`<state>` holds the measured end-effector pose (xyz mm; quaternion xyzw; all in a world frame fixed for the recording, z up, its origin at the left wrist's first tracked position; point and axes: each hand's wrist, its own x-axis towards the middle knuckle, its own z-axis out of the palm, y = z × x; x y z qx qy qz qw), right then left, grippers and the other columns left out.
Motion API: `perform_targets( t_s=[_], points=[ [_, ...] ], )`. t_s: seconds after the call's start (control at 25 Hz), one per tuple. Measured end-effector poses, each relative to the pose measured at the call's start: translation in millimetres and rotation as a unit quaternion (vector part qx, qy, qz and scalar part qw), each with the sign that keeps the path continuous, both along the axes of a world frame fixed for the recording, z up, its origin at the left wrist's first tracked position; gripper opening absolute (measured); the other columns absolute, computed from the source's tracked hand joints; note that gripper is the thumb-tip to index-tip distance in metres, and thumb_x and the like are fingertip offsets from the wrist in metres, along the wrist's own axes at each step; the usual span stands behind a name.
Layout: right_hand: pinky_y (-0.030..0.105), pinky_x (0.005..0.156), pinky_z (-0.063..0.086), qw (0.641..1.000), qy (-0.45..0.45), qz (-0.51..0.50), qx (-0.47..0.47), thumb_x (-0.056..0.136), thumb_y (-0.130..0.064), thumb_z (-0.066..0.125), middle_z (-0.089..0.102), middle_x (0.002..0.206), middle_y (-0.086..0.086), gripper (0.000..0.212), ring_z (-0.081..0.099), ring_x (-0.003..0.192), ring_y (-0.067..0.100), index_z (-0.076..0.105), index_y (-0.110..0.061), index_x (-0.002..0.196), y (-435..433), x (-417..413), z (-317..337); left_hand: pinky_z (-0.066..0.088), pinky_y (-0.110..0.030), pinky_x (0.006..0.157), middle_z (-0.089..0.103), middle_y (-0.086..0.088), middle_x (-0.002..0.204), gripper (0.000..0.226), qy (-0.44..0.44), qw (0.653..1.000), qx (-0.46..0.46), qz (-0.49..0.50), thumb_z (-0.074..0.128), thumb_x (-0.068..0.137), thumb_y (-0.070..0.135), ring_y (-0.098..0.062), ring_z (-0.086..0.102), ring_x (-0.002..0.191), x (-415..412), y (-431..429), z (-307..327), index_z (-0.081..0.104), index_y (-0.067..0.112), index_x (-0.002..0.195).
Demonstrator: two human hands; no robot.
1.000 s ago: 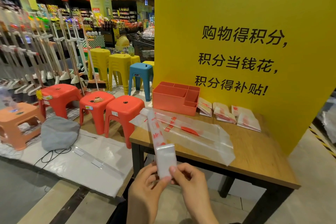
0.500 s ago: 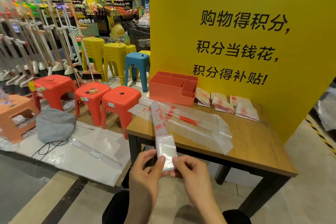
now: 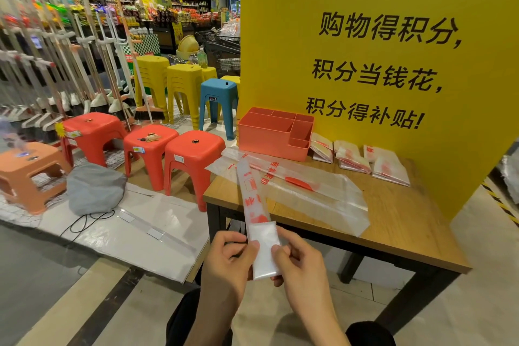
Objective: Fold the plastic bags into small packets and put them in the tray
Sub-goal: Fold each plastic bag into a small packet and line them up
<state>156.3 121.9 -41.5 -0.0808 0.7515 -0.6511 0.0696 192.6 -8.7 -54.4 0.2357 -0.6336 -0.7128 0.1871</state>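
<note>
A clear plastic bag with red print, folded into a long narrow strip (image 3: 252,194), stands up in front of me; its lower end is folded over into a white rectangle (image 3: 265,250). My left hand (image 3: 227,264) pinches that folded end from the left, and my right hand (image 3: 300,264) pinches it from the right. Another flattened bag (image 3: 314,194) lies on the wooden table (image 3: 407,222). The coral compartment tray (image 3: 273,133) stands at the table's back left. Folded packets (image 3: 359,159) lie in a row to its right.
A big yellow sign board (image 3: 379,22) rises behind the table. Red stools (image 3: 193,157), a blue stool (image 3: 219,101) and yellow stools stand to the left. A grey bundle (image 3: 94,188) with a cable lies on a white sheet on the floor.
The folded end of the strip has grown a little longer between my hands, which stay in front of the table's near edge. The camera has tipped slightly downward.
</note>
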Motion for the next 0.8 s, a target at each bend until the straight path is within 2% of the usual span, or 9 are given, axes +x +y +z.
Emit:
perform_targets(
  t_s=[0.12,0.24,0.36,0.4,0.52,0.56,0.68,0.8],
  points=[
    [0.024,0.060,0.059,1.000,-0.002,0.028,0.004,0.101,-0.020,0.064,0.067,0.105,-0.017,0.041,0.073,0.087,0.007,0.052,-0.047,0.130,-0.2,5.8,-2.7,0.065,-0.036,0.066,0.078,-0.001,0.094,0.036,-0.003,1.000,-0.016,-0.003,0.081,0.087,0.018,-0.017,0.078,0.083,-6.0,-10.9,-0.8,0.057,0.022,0.114],
    [0.024,0.062,0.058,0.998,0.040,0.044,0.022,0.105,-0.025,0.057,0.072,0.099,-0.010,0.045,0.072,0.085,0.015,0.045,-0.054,0.137,5.9,5.3,-7.4,0.064,-0.040,0.068,0.077,-0.004,0.099,0.036,-0.011,1.000,0.004,-0.025,0.080,0.089,0.015,-0.021,0.078,0.087,-3.9,-18.1,-4.2,0.057,0.022,0.116],
    [0.018,0.088,0.057,0.980,0.144,0.103,0.092,0.105,-0.020,0.058,0.061,0.125,-0.030,0.054,0.062,0.114,0.001,0.045,-0.060,0.140,16.0,-1.1,-7.1,0.060,-0.034,0.062,0.077,-0.005,0.100,0.033,0.007,0.998,0.033,-0.053,0.079,0.090,0.016,-0.025,0.077,0.090,4.0,-16.5,-2.2,0.057,0.018,0.114],
    [0.018,0.092,0.055,0.975,0.162,0.113,0.100,0.103,-0.022,0.064,0.059,0.128,-0.029,0.053,0.060,0.118,0.001,0.050,-0.059,0.137,17.0,-3.1,-5.4,0.060,-0.035,0.063,0.078,-0.006,0.099,0.032,0.016,0.997,0.041,-0.062,0.079,0.090,0.016,-0.026,0.077,0.090,6.1,-15.3,-1.0,0.057,0.017,0.113],
    [0.024,0.087,0.056,0.974,0.176,0.113,0.084,0.096,-0.024,0.073,0.063,0.121,-0.020,0.038,0.062,0.113,0.006,0.065,-0.049,0.124,18.5,-11.8,-2.7,0.060,-0.038,0.068,0.077,-0.006,0.096,0.032,0.024,0.996,0.039,-0.074,0.079,0.082,0.020,-0.025,0.076,0.088,6.6,-12.6,1.1,0.061,0.013,0.108],
    [0.022,0.087,0.055,0.972,0.183,0.118,0.085,0.096,-0.023,0.073,0.063,0.121,-0.019,0.037,0.061,0.114,0.006,0.065,-0.046,0.123,19.5,-14.4,-1.9,0.060,-0.036,0.066,0.077,-0.006,0.095,0.032,0.023,0.996,0.037,-0.078,0.079,0.080,0.021,-0.025,0.076,0.087,5.9,-12.1,2.5,0.062,0.012,0.106],
    [0.018,0.093,0.052,0.965,0.199,0.149,0.088,0.097,-0.023,0.071,0.060,0.125,-0.019,0.038,0.059,0.118,0.008,0.065,-0.040,0.131,23.8,-21.6,-2.8,0.057,-0.032,0.060,0.077,-0.002,0.094,0.012,0.008,0.995,0.031,-0.091,0.076,0.092,0.012,-0.023,0.075,0.088,3.7,-13.2,4.4,0.069,0.013,0.103],
    [0.020,0.090,0.053,0.966,0.199,0.136,0.097,0.094,-0.023,0.074,0.062,0.119,-0.017,0.026,0.062,0.113,0.010,0.072,-0.037,0.116,25.4,-26.6,-6.9,0.058,-0.032,0.060,0.078,0.001,0.099,0.011,0.020,0.995,0.019,-0.095,0.073,0.093,0.011,-0.020,0.075,0.092,3.9,-13.3,4.9,0.074,0.016,0.103]
  ],
)
